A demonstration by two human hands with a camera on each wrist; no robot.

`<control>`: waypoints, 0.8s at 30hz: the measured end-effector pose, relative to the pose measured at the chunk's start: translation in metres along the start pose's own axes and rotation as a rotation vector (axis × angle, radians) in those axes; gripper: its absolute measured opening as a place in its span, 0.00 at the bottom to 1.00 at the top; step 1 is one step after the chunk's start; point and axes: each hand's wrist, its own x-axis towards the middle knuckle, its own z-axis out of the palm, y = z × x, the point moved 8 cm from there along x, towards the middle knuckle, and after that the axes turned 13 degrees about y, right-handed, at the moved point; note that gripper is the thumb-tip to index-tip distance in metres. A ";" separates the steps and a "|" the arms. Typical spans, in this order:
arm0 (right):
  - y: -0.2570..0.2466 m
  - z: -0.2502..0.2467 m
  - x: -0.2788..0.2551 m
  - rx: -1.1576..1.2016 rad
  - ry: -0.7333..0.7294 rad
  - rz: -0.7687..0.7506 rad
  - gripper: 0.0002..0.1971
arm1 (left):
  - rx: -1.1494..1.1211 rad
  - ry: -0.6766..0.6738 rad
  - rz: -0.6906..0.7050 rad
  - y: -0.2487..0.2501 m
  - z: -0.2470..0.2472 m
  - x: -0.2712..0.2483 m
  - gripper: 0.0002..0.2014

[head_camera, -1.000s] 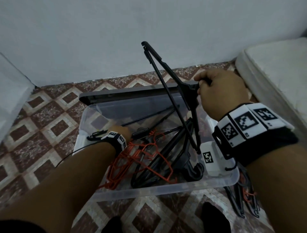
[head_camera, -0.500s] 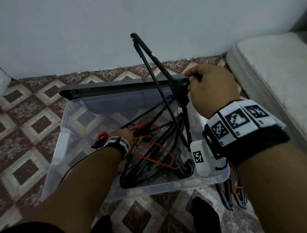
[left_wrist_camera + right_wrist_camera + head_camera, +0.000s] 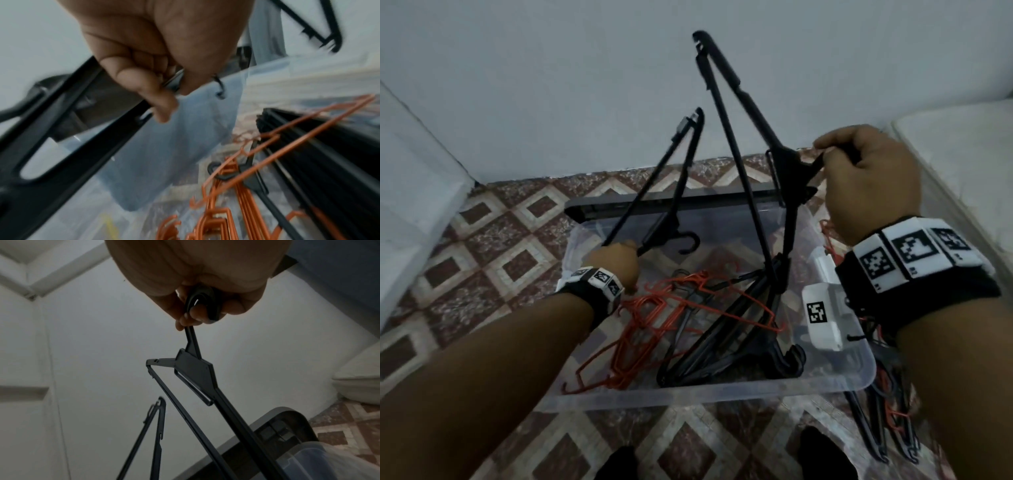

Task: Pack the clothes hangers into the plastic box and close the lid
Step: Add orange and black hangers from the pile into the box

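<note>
A clear plastic box (image 3: 722,390) stands open on the floor, its dark-rimmed lid (image 3: 671,205) tipped up at the back. Inside lie several orange wire hangers (image 3: 654,315) and black hangers (image 3: 722,353). My right hand (image 3: 866,185) grips the hook of a tall black hanger (image 3: 736,113) that stands upright over the box; the right wrist view shows this hanger (image 3: 195,368) hanging from my right hand (image 3: 203,305). My left hand (image 3: 616,263) holds a second black hanger (image 3: 671,178) raised above the box's left side. In the left wrist view my left hand (image 3: 156,78) curls round that hanger (image 3: 72,129).
More black and orange hangers (image 3: 887,421) lie on the patterned tile floor to the right of the box. A white mattress edge (image 3: 962,164) runs along the right. A grey wall (image 3: 551,85) stands behind, and a pale surface (image 3: 410,192) sits at the left.
My left hand has lifted a black hanger out of the box and tilted it upright. The right hand has raised its hanger slightly.
</note>
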 end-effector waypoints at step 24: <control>0.018 0.031 -0.027 0.243 -0.371 0.313 0.11 | -0.445 0.050 0.236 0.092 -0.141 -0.082 0.11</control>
